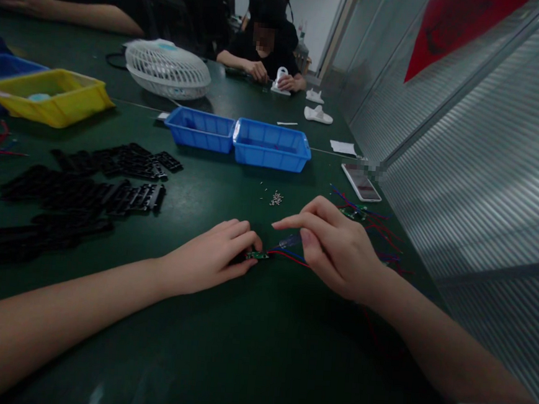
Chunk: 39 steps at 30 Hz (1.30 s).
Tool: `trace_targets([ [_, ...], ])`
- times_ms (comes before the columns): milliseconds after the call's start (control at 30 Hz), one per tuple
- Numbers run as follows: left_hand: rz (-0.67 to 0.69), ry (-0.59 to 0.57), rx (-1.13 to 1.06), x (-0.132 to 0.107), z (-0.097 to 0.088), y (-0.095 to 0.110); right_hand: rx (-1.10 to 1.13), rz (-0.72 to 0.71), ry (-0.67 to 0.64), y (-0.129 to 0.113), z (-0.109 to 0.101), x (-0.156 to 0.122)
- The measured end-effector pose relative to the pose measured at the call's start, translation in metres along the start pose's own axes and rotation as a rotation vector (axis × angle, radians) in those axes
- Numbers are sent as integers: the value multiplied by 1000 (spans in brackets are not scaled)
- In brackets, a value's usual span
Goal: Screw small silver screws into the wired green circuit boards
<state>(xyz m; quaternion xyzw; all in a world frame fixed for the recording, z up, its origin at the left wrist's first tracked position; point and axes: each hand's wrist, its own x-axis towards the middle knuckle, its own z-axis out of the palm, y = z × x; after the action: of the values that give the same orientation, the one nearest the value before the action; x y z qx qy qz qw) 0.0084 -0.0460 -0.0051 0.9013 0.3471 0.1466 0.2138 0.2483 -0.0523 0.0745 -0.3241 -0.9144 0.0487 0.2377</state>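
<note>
My left hand (221,251) pinches a small green circuit board (258,255) against the table, its fingertips covering part of it. Red and blue wires run from the board to the right, passing under my right hand (344,251). That hand is closed around what looks like a screwdriver (289,241) with a clear handle, while its index finger stretches out toward the left. The screwdriver's thin shaft points at the board; whether it touches cannot be made out. Just beyond the hands lies a little pile of small screws (276,198).
Black plastic parts (88,194) lie in rows at left. Two blue bins (271,158), a yellow bin (57,110) and a white fan (167,72) stand farther back. At right are wired boards (355,212) and a phone (362,183). Co-workers sit across the table.
</note>
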Motion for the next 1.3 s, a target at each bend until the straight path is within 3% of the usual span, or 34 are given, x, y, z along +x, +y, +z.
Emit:
trace_targets([
  [200,16,22,1,0,0,1,44,52,207,6,5,-3],
  [567,-3,-14,-2,-1,-1,1,113,27,229,7,3,-1],
  [833,0,-20,-6,0,-1,2,26,93,173,12,6,0],
  [1100,-2,-22,-6,0,-1,1,-334,-47,99,11,8,-3],
  [1300,-7,-18,-1,-1,-1,1,24,19,43,3,11,-6],
])
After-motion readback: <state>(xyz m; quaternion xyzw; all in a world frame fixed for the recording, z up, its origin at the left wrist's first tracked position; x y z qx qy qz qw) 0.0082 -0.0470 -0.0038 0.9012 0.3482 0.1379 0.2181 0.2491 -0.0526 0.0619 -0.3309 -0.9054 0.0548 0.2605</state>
